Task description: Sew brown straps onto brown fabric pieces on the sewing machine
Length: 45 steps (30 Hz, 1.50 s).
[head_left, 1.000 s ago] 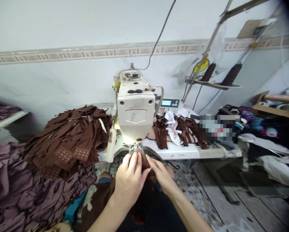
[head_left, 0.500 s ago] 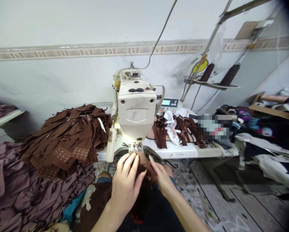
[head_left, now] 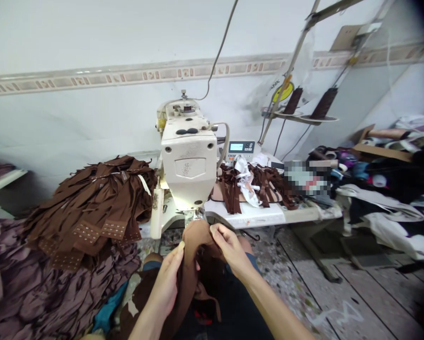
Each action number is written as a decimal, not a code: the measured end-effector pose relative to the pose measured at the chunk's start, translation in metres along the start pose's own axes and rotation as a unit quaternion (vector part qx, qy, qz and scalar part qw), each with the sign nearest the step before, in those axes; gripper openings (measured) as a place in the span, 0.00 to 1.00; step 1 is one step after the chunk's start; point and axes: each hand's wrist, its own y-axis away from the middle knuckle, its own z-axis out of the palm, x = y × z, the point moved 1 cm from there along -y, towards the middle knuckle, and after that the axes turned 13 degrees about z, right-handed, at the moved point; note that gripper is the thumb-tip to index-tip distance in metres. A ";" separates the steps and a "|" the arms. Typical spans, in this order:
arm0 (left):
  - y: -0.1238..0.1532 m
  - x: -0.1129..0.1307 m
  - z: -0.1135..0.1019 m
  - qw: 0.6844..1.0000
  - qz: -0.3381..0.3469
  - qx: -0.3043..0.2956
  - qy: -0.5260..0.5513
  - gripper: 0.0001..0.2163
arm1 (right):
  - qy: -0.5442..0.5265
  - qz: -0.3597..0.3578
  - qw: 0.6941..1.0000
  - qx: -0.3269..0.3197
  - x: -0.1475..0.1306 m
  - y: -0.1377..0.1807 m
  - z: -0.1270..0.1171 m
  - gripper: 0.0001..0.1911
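Observation:
A brown fabric piece (head_left: 192, 264) hangs from the needle area of the cream sewing machine (head_left: 188, 163) down over my lap. My left hand (head_left: 169, 281) grips the fabric's left edge below the machine, fingers curled round it. My right hand (head_left: 228, 248) pinches the top right of the same piece, just in front of the presser foot (head_left: 197, 215). Both hands are closed on the cloth.
A heap of brown strips with hook tape (head_left: 95, 208) lies left of the machine. Mauve fabric (head_left: 28, 288) is piled lower left. More brown and white pieces (head_left: 250, 186) sit on the white table (head_left: 261, 217) to the right. Thread cones (head_left: 323, 101) stand behind; clutter (head_left: 382, 189) fills the right.
My left hand has dropped lower and turned, pulling the brown piece down from the needle. The right hand shifted slightly left. The view swung a little rightward.

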 end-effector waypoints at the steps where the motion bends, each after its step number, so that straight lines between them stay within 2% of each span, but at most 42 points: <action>1: -0.001 0.006 0.002 0.999 0.042 -0.006 -0.017 0.27 | -0.006 0.005 1.000 -0.024 0.000 0.002 0.000 0.27; 3: -0.002 0.017 0.002 0.983 0.145 -0.032 -0.104 0.19 | -0.014 0.020 0.997 -0.075 -0.003 0.007 -0.001 0.24; 4: -0.001 0.021 0.001 0.964 0.201 -0.053 -0.168 0.16 | -0.011 0.033 0.994 -0.102 -0.004 0.009 -0.002 0.23; 6: 0.003 0.024 -0.005 0.892 0.317 -0.095 -0.307 0.15 | 0.010 0.054 0.987 -0.148 -0.005 0.012 -0.006 0.20; 8: 0.010 0.020 -0.013 0.789 0.421 -0.123 -0.431 0.13 | 0.043 0.036 0.984 -0.167 -0.001 0.010 -0.013 0.15; 10: 0.018 0.013 -0.023 0.682 0.487 -0.145 -0.527 0.12 | 0.067 -0.020 0.988 -0.140 0.006 0.007 -0.022 0.07; 11: 0.021 0.008 -0.029 0.641 0.500 -0.154 -0.562 0.12 | 0.074 -0.051 0.990 -0.109 0.010 0.005 -0.027 0.04; 12: 0.024 0.003 -0.035 0.614 0.501 -0.164 -0.587 0.12 | 0.077 -0.078 0.991 -0.074 0.015 0.004 -0.033 0.03; 14: 0.028 -0.006 -0.048 0.595 0.484 -0.180 -0.616 0.12 | 0.070 -0.112 0.991 -0.007 0.024 0.004 -0.042 0.05; 16: 0.033 -0.014 -0.059 0.604 0.454 -0.201 -0.623 0.13 | 0.042 -0.118 0.992 0.033 0.031 0.006 -0.050 0.07; 18: 0.039 -0.021 -0.067 0.634 0.414 -0.233 -0.610 0.14 | 0.001 -0.107 0.993 0.052 0.037 0.009 -0.056 0.07; 20: 0.046 -0.026 -0.070 0.685 0.371 -0.267 -0.567 0.13 | -0.032 -0.091 0.993 0.067 0.043 0.011 -0.061 0.07; 23: 0.057 -0.032 -0.064 0.793 0.315 -0.279 -0.441 0.08 | -0.073 -0.057 0.992 0.085 0.055 0.011 -0.065 0.08; 25: 0.061 -0.033 -0.056 0.867 0.270 -0.238 -0.346 0.06 | -0.103 -0.027 0.990 0.095 0.066 0.010 -0.065 0.09; 26: 0.061 -0.032 -0.051 0.898 0.246 -0.198 -0.307 0.07 | -0.115 -0.011 0.988 0.098 0.071 0.008 -0.065 0.10; 29: 0.053 -0.028 -0.035 0.956 0.182 -0.049 -0.224 0.12 | -0.138 0.037 0.985 0.099 0.086 0.005 -0.062 0.10; 31: 0.044 -0.025 -0.024 0.973 0.145 0.029 -0.176 0.16 | -0.143 0.067 0.983 0.093 0.092 0.004 -0.061 0.08; 33: 0.035 -0.023 -0.012 0.984 0.112 0.053 -0.132 0.18 | -0.141 0.088 0.982 0.084 0.095 0.006 -0.061 0.10; 36: 0.027 -0.021 0.004 0.987 0.107 0.025 -0.115 0.19 | -0.130 0.102 0.984 0.070 0.087 0.015 -0.062 0.18; 40: 0.024 -0.018 0.019 0.985 0.104 -0.019 -0.139 0.21 | -0.032 0.039 0.997 0.060 0.053 0.036 -0.058 0.21; 43: 0.024 -0.014 0.025 0.983 0.092 -0.052 -0.149 0.21 | 0.069 0.005 0.998 -0.013 0.020 0.051 -0.042 0.23; 45: 0.024 -0.009 0.028 0.979 0.092 -0.080 -0.165 0.18 | 0.130 -0.010 0.990 -0.045 0.001 0.056 -0.028 0.19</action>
